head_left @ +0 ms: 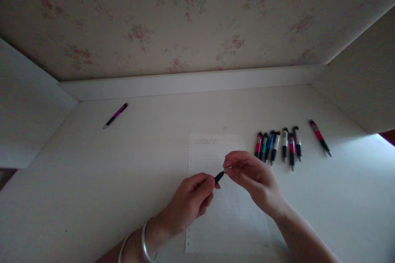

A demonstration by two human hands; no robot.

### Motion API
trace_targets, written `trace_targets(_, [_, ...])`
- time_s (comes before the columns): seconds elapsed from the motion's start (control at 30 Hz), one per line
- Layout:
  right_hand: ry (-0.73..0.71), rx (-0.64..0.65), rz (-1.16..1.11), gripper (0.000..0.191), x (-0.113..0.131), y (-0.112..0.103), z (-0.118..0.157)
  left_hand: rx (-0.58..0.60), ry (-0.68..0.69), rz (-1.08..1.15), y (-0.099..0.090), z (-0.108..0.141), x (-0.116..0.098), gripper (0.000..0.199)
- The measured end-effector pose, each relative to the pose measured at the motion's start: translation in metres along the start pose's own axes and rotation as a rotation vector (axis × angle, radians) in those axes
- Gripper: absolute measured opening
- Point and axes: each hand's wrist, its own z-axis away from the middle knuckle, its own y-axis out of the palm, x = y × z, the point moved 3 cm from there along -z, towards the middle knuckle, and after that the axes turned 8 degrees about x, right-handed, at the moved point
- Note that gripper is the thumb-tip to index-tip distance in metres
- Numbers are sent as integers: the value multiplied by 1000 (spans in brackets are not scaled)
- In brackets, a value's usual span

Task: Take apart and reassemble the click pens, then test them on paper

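Above a lined sheet of paper [228, 226] with some writing at its top, both hands meet at a dark pen [219, 177]. My left hand [197, 195] is closed round the pen's black part, with the thumb on top. The fingertips of my right hand [251, 176] pinch the small silvery tip at the pen's upper right end. Most of the pen is hidden inside my left hand.
Several pens stand in a loose row to the right, among them a red one [291, 152] and a blue one [269, 146]. Farther right lies a red and black pen [320, 137]. A purple pen [115, 115] lies at the back left. White side panels and a papered wall enclose the desk.
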Motion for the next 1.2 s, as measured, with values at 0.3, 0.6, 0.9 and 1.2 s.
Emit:
trace_targets(0.3, [20, 50, 1, 21, 3, -3, 1, 23, 32, -73, 1, 0, -1, 39])
trace_targets(0.6, [6, 126, 42, 29, 5, -2, 2, 71, 77, -146, 1, -1, -4, 36])
trace_targets(0.9, [29, 127, 4, 24, 1, -3, 1, 76, 106, -88, -4, -4, -3, 36])
trace_targets(1.2, [80, 172, -72, 11, -2, 1, -1, 82, 136, -51, -3, -1, -4, 32])
